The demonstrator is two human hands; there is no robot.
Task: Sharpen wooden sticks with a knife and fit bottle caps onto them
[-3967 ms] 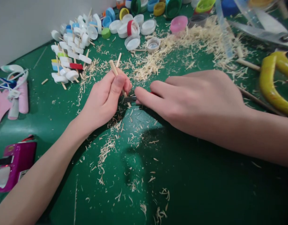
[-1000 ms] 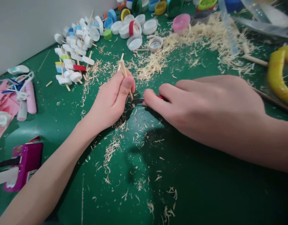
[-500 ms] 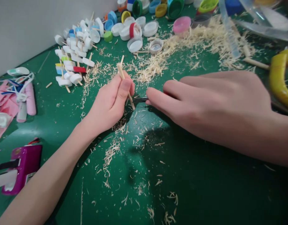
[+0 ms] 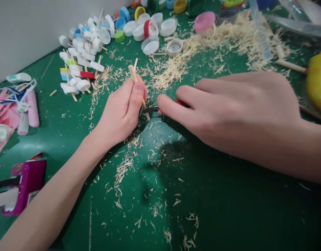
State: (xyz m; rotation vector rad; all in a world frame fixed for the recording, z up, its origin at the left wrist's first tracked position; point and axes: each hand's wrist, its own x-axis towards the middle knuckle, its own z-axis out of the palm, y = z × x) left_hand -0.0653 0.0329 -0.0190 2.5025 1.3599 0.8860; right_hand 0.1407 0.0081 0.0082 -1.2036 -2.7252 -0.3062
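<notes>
Thin wooden stick (image 4: 133,74) pinched in the left hand (image 4: 124,108), over the middle of the green worktop (image 4: 215,216).
The stick looks light, stiff and dry, likely to snap if bent hard; its shaft, clear of the blade, seems the safest hold. Left thumb and fingers close on it; the right hand (image 4: 228,111) curls closed around a small knife (image 4: 151,109), blade against the near end.

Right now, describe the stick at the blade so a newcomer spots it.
Over the green table, find the left hand near mid-view. A pale wooden stick slants down through its grip. Unlike the stick tip behind, it has the dark knife blade, held in the right hand, at its lower end.
</notes>
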